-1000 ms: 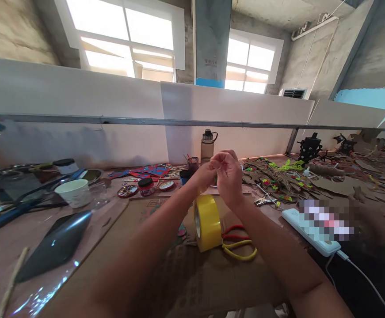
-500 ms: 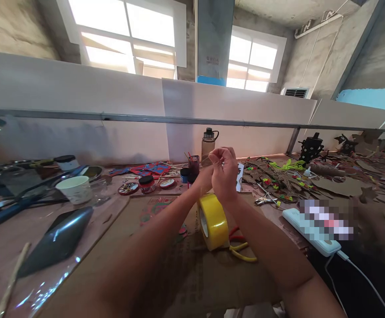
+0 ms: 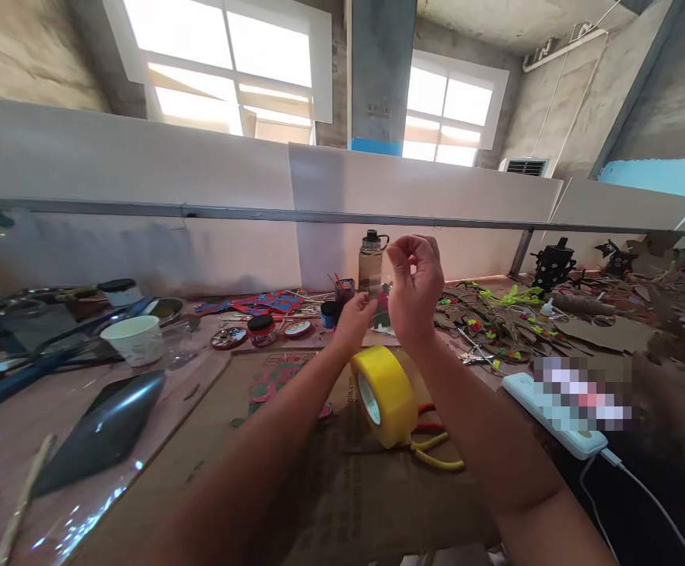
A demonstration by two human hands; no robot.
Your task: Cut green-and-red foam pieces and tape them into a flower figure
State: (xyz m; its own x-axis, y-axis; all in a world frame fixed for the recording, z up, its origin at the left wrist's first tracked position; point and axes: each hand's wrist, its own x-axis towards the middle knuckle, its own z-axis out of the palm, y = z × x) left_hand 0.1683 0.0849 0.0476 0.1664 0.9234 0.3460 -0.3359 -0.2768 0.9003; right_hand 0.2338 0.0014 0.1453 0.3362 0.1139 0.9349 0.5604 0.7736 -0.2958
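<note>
My left hand is raised over the cardboard sheet, fingers pinched together; what they hold is too small to make out. A small dark piece with red and green shows just right of its fingertips, partly hidden. Higher and to the right, my right hand makes a pinch with curled fingers, its contents hidden. Below both hands, a yellow roll of tape stands on its edge. Tools with red and yellow handles lie beside it, partly behind my right forearm. Pink and green painted pieces lie left of the tape.
A drink bottle stands behind my hands. Paint jars and a paper cup are to the left. Rightward lie a white power strip, a heap of twiggy decorations and part of another person's arm.
My hands have moved apart: the right went up and rightward, the left slightly lower and leftward. The small dark piece now shows between them. The tape roll has shifted slightly to the right.
</note>
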